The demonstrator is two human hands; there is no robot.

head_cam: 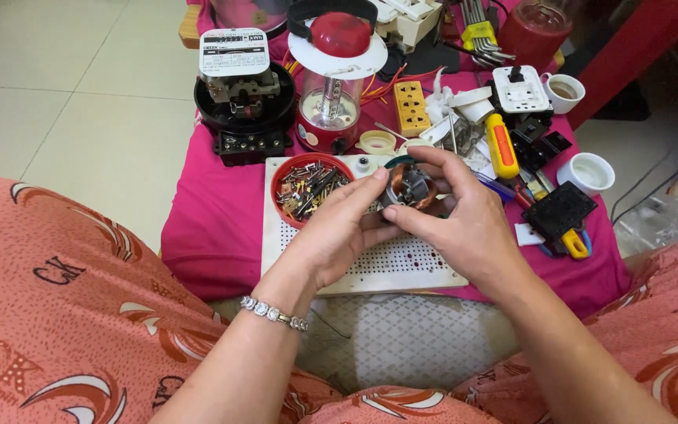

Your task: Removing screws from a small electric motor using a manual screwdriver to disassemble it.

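Both hands, left hand (pixel 339 228) and right hand (pixel 461 224), grip a copper-wound coil (pixel 410 187) above a white perforated board (pixel 402 263); red parts bowl (pixel 310 188) crowds the left.

I hold a coil (pixel 410 188) between my left hand (pixel 337 232) and right hand (pixel 464 224), above a perforated board (pixel 402 263) on the table (pixel 213 228). A bowl (pixel 310 187) of small parts sits on the board's left corner. Behind it stand a meter (pixel 242 94) and, to its right, a lamp (pixel 335 74). A screwdriver (pixel 501 145) lies right of my hands, with cups (pixel 586 171) beyond.
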